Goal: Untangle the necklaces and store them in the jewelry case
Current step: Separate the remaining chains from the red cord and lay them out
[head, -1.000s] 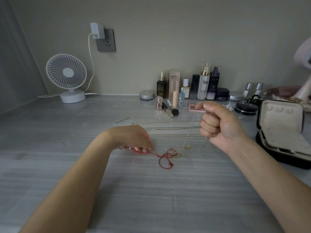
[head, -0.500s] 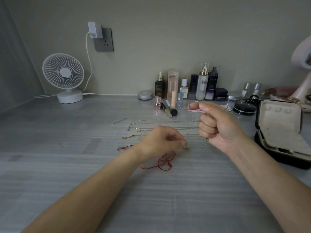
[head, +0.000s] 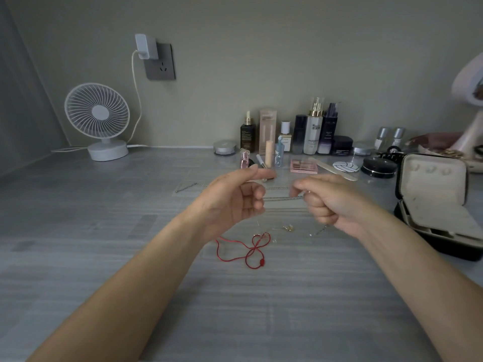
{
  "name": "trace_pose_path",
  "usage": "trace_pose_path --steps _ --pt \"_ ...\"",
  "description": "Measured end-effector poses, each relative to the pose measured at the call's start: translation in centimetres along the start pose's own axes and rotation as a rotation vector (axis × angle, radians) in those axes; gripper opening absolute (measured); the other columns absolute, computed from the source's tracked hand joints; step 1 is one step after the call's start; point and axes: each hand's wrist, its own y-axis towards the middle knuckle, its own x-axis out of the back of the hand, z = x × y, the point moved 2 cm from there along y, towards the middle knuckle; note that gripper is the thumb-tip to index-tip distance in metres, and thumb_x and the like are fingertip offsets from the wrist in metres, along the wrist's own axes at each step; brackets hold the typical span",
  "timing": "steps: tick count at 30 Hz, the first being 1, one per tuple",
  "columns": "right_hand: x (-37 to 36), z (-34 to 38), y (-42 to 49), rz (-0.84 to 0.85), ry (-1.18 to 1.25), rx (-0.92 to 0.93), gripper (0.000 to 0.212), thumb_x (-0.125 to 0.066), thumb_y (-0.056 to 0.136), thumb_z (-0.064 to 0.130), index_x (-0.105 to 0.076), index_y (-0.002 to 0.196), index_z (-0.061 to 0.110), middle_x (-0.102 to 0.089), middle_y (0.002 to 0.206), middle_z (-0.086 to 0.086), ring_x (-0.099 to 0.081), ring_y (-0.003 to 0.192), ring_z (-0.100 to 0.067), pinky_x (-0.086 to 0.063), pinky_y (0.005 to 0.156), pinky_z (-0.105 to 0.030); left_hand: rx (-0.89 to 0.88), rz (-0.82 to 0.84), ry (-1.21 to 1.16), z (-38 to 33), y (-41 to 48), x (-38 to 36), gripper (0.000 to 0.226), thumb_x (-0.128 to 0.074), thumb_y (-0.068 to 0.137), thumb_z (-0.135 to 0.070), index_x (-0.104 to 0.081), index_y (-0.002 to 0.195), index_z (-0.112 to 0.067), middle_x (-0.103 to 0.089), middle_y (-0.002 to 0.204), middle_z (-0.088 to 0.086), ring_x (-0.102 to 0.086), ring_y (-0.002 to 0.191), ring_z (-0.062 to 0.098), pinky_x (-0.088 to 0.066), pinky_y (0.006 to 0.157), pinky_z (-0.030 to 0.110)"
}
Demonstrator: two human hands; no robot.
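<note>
My left hand (head: 232, 199) and my right hand (head: 329, 202) are raised over the grey table, close together. A thin silver chain (head: 283, 198) stretches between them, pinched by both. More thin chain hangs from my right hand, ending in a small gold pendant (head: 288, 228) near the table. A red cord necklace (head: 251, 249) lies looped on the table below my hands. Other silver chains (head: 188, 187) lie stretched out behind my hands, partly hidden. The black jewelry case (head: 433, 205) stands open at the right, its cream lining showing.
Cosmetic bottles (head: 313, 129), a pink palette (head: 304, 165), a nail file and compacts line the back of the table. A white desk fan (head: 98, 121) stands at the back left, its cable plugged into a wall socket. A round mirror stand is at the far right.
My left hand let go of the red cord, moved right and rose to meet my right hand. It now pinches the silver chain. The red cord lies loose on the table.
</note>
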Motion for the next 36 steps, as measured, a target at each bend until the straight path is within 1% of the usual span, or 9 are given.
trace_pose_path --steps 5,8,11,15,18,24,29,33,36 --pt "-0.2 -1.1 0.3 0.082 -0.373 -0.199 0.02 -0.053 0.089 0.021 -0.06 0.072 0.013 -0.035 0.043 0.007 -0.023 0.032 -0.006 -0.013 0.036 -0.014 0.073 -0.078 0.087 0.1 -0.1 0.2 0.022 -0.054 0.088 -0.028 -0.064 0.104 -0.016 -0.056 0.064 -0.006 -0.047 0.049 0.007 -0.045 0.049 0.022" --pt "-0.4 -1.6 0.4 0.115 -0.511 -0.195 0.017 -0.059 0.087 0.021 -0.062 0.072 0.012 -0.052 0.056 0.002 -0.045 0.041 -0.006 -0.031 0.036 -0.017 0.121 -0.106 0.198 0.3 -0.1 0.5 0.016 -0.053 0.091 -0.023 -0.066 0.095 -0.015 -0.057 0.065 -0.006 -0.047 0.049 0.005 -0.039 0.043 0.018" --pt "-0.2 -2.0 0.6 0.132 -0.558 -0.148 0.011 -0.066 0.083 0.019 -0.066 0.076 0.01 -0.063 0.068 -0.005 -0.057 0.059 -0.012 -0.051 0.056 -0.026 0.144 -0.124 0.253 0.3 -0.1 0.9 0.016 -0.052 0.092 -0.021 -0.066 0.088 -0.015 -0.057 0.063 -0.008 -0.046 0.048 0.003 -0.035 0.039 0.015" --pt "0.7 -1.9 0.8 0.121 -0.655 -0.101 0.008 -0.069 0.08 0.02 -0.067 0.072 0.017 -0.062 0.052 0.006 -0.053 0.051 -0.008 -0.047 0.056 -0.025 0.156 -0.149 0.273 0.1 0.0 1.3 0.016 -0.051 0.092 -0.019 -0.066 0.086 -0.014 -0.057 0.062 -0.007 -0.046 0.048 0.004 -0.036 0.039 0.015" --pt "1.2 -1.8 0.6 0.179 -0.731 -0.117 0.007 -0.073 0.076 0.021 -0.068 0.077 0.017 -0.066 0.071 -0.004 -0.057 0.064 -0.014 -0.048 0.06 -0.028 0.155 -0.156 0.259 0.0 0.1 1.6 0.017 -0.051 0.092 -0.018 -0.066 0.088 -0.013 -0.057 0.062 -0.006 -0.046 0.048 0.004 -0.036 0.038 0.016" --pt "0.1 -2.2 0.2 0.432 -0.779 -0.058 0.026 -0.081 0.067 0.018 -0.063 0.084 0.027 -0.061 0.08 0.004 -0.054 0.066 -0.01 -0.047 0.069 -0.034 0.179 -0.165 0.294 0.3 0.2 2.0 0.017 -0.051 0.092 -0.018 -0.067 0.088 -0.013 -0.059 0.064 -0.005 -0.047 0.05 0.006 -0.037 0.038 0.017" --pt "-0.4 -2.3 0.1 0.395 -0.902 0.018 0.015 -0.076 0.072 0.023 -0.064 0.068 0.029 -0.057 0.066 0.012 -0.051 0.064 -0.005 -0.043 0.062 -0.021 0.171 -0.281 0.661 1.1 0.6 2.2 0.012 -0.054 0.09 -0.017 -0.066 0.086 -0.015 -0.063 0.084 0.0 -0.052 0.059 0.009 -0.039 0.04 0.018" --pt "-0.6 -2.0 0.0 0.349 -1.024 0.107 0.006 -0.066 0.082 0.029 -0.066 0.082 0.022 -0.058 0.074 0.011 -0.054 0.073 -0.008 -0.044 0.068 -0.023 0.088 -0.315 1.032 1.8 0.8 2.6 0.016 -0.055 0.089 -0.024 -0.065 0.091 -0.013 -0.067 0.092 0.007 -0.063 0.074 0.023 -0.052 0.06 0.03" --pt "-0.5 -1.6 0.1 0.277 -0.979 0.178 0.013 -0.061 0.086 0.031 -0.058 0.073 0.028 -0.06 0.081 0.01 -0.056 0.082 -0.012 -0.047 0.077 -0.029 0.025 -0.354 1.269 1.9 0.8 2.7 0.019 -0.054 0.088 -0.028 -0.066 0.094 -0.015 -0.067 0.095 0.0 -0.062 0.087 0.019 -0.052 0.08 0.033"
